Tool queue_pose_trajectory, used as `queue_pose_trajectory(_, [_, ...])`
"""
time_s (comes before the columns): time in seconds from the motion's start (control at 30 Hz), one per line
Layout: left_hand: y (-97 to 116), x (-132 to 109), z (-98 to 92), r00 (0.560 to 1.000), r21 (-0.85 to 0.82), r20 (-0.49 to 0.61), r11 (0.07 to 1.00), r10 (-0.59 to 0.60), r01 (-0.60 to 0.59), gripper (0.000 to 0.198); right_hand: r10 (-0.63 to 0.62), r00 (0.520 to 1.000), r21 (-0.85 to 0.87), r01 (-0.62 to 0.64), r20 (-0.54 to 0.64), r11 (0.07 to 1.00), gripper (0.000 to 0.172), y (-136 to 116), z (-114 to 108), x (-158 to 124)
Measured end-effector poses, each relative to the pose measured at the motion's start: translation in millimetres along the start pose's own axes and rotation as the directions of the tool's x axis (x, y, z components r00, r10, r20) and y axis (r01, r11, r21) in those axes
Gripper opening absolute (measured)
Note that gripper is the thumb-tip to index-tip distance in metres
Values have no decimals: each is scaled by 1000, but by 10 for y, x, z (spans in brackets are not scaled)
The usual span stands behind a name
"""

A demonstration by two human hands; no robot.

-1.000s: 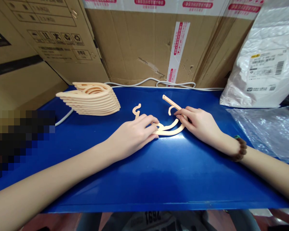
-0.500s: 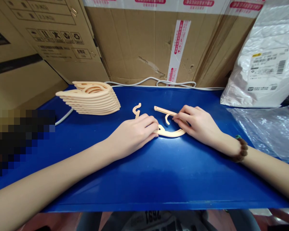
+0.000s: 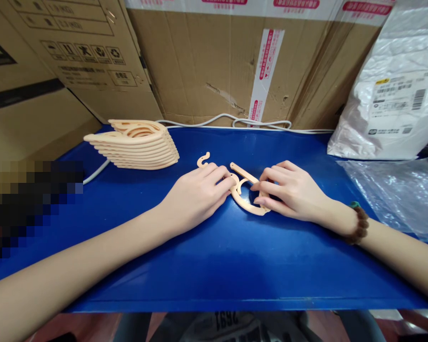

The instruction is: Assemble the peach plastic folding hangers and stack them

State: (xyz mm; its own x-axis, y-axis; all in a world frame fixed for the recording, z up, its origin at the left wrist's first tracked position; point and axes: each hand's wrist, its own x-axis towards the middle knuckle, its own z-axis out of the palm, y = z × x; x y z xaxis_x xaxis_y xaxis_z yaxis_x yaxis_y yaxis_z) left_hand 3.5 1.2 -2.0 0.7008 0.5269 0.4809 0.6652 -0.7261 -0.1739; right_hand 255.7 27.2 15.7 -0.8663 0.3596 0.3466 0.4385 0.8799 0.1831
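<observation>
A cream folding clothes hanger (image 3: 246, 205) lies between my two hands on the blue tabletop. Its hook (image 3: 202, 159) pokes out beyond my left hand (image 3: 199, 194), whose fingers are closed around the hanger's middle and cover much of it. My right hand (image 3: 290, 190) pinches the right arm, with the thumb and fingers near the bend. A straight bar (image 3: 243, 172) sticks out up-left from under the right fingers, beside a small curved piece. To the left, a neat stack of folded cream hangers (image 3: 135, 147) rests on the table.
Cardboard boxes (image 3: 207, 61) stand along the back and left. A white cable (image 3: 199, 124) runs along the table's rear edge. At the right are a white plastic parcel bag (image 3: 388, 109) and a clear plastic bag (image 3: 395, 194). The left edge is pixelated.
The hanger's right arm has swung down toward me and to the left, with my right hand on it. The straight bar is tilted more steeply. My left hand has barely moved.
</observation>
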Motion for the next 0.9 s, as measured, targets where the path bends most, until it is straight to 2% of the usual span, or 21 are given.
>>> queue_pose_trajectory(0.23, [14,-10,-6,993,-10,66,995,-96,96,31,-81,997,120,82,-11,989,55,-121,-22,-9])
queue_pose_trajectory(0.4, [85,-16,-49,971,-93,83,969,-223,231,31,-133,991,96,131,8,987,33,-229,-17,5])
queue_pose_trajectory(0.5, [132,-7,-73,965,-159,118,954,-236,253,21,-151,988,52,149,37,987,29,-275,-21,22])
queue_pose_trajectory(0.67, [128,-2,-55,979,-141,111,972,-171,186,18,-147,989,-1,147,32,989,32,-263,-8,39])
queue_pose_trajectory(0.77, [81,-8,-21,994,-76,81,994,-74,80,21,-112,994,-40,113,12,993,29,-219,2,43])
queue_pose_trajectory(0.9, [34,-11,-14,995,-14,78,998,70,-69,14,-30,999,10,30,-26,999,30,-159,-4,30])
